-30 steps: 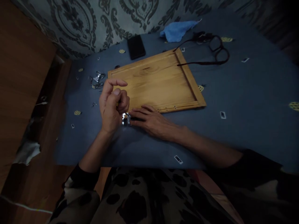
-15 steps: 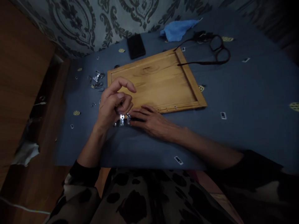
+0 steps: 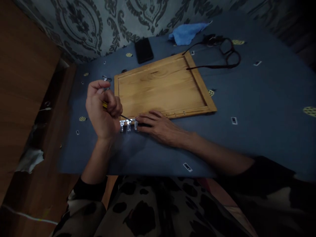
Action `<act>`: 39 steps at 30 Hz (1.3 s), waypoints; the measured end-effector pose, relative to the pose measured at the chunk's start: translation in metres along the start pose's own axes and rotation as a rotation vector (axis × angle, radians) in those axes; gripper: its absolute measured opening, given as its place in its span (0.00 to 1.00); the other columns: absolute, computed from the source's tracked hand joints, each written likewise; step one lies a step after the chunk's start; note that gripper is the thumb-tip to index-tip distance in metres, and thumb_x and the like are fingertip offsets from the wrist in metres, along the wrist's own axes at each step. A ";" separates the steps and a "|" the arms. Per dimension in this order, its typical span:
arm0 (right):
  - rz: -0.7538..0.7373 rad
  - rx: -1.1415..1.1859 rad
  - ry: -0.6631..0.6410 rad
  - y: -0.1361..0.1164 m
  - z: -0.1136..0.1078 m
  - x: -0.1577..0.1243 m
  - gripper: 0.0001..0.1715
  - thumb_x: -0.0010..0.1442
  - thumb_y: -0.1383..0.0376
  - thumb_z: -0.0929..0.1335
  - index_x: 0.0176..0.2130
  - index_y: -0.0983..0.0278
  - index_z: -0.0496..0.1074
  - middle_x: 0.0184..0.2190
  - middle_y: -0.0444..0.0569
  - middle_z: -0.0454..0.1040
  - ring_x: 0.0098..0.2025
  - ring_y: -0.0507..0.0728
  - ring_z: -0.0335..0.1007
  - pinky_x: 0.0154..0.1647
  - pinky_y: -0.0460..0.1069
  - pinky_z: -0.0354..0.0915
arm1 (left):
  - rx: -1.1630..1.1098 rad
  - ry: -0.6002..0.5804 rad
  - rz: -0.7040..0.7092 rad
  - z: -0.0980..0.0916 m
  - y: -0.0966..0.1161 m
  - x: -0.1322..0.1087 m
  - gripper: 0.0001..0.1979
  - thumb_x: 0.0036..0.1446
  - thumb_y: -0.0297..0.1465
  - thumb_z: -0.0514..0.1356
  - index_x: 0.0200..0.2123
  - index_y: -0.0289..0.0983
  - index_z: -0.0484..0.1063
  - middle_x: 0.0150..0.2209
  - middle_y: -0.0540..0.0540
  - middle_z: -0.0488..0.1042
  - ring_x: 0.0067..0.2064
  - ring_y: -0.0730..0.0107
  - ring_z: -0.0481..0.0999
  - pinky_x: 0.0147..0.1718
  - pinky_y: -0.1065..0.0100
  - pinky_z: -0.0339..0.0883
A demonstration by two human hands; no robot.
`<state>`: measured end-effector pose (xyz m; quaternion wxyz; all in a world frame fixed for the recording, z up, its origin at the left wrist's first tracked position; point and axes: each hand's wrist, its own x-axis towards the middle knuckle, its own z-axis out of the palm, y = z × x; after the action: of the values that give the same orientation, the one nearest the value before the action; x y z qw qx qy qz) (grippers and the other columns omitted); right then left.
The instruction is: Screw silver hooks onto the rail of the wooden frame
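Observation:
My left hand is closed around a screwdriver. A bit of its yellow and black handle shows between the fingers, and the thin dark shaft points right, its tip at a shiny metal hook rail. This rail lies along the near edge of a framed wooden board, hooks toward me. Flat on that same near edge rests my right hand, fingers stretched out and touching the board beside the rail's right end. Whether a screw sits under the tip cannot be made out.
Loose metal hooks lie behind my left hand, partly hidden. A black phone and a blue cloth lie near the wall. Dark-framed glasses overlap the board's right side. A blue patterned cloth covers the table.
My left hand has moved left and turned, so the screwdriver's shaft and more of the hook rail now show. The right hand stays in place on the board's edge.

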<state>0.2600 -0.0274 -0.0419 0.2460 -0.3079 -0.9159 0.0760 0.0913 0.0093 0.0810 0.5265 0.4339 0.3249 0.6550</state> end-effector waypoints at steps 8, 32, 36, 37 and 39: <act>-0.023 -0.012 0.006 0.001 -0.001 0.000 0.23 0.70 0.72 0.65 0.60 0.60 0.75 0.67 0.56 0.72 0.69 0.65 0.65 0.67 0.66 0.61 | -0.022 -0.018 0.007 0.000 -0.010 -0.003 0.11 0.69 0.28 0.54 0.31 0.39 0.68 0.16 0.59 0.49 0.15 0.80 0.43 0.14 0.76 0.39; -0.004 -0.018 0.023 0.001 0.003 0.000 0.22 0.71 0.71 0.65 0.60 0.59 0.76 0.65 0.55 0.73 0.68 0.64 0.65 0.66 0.66 0.61 | -0.025 -0.197 0.056 -0.008 -0.027 -0.005 0.08 0.60 0.33 0.65 0.31 0.37 0.73 0.15 0.60 0.52 0.15 0.82 0.42 0.13 0.78 0.42; -0.005 -0.026 0.033 0.000 0.003 0.000 0.21 0.71 0.71 0.65 0.59 0.60 0.76 0.65 0.56 0.74 0.67 0.64 0.67 0.67 0.66 0.62 | 0.003 -0.293 -0.009 -0.010 -0.027 -0.005 0.07 0.62 0.34 0.65 0.33 0.38 0.73 0.15 0.60 0.50 0.15 0.82 0.44 0.14 0.78 0.45; -0.002 -0.027 0.031 0.000 0.003 0.000 0.21 0.71 0.71 0.65 0.59 0.60 0.76 0.65 0.55 0.74 0.67 0.64 0.67 0.67 0.65 0.62 | 0.005 -0.316 -0.031 -0.010 -0.027 -0.005 0.08 0.63 0.35 0.65 0.33 0.38 0.73 0.15 0.61 0.49 0.15 0.82 0.44 0.14 0.78 0.46; -0.003 -0.024 0.023 -0.001 0.001 0.000 0.21 0.71 0.72 0.65 0.60 0.60 0.76 0.65 0.55 0.74 0.67 0.64 0.67 0.67 0.66 0.62 | -0.001 -0.379 -0.068 -0.011 -0.028 -0.002 0.08 0.64 0.35 0.65 0.34 0.38 0.72 0.15 0.61 0.49 0.14 0.82 0.44 0.15 0.79 0.46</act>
<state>0.2588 -0.0279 -0.0425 0.2530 -0.3105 -0.9143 0.0612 0.0930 0.0138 0.0515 0.6002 0.5379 0.2344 0.5436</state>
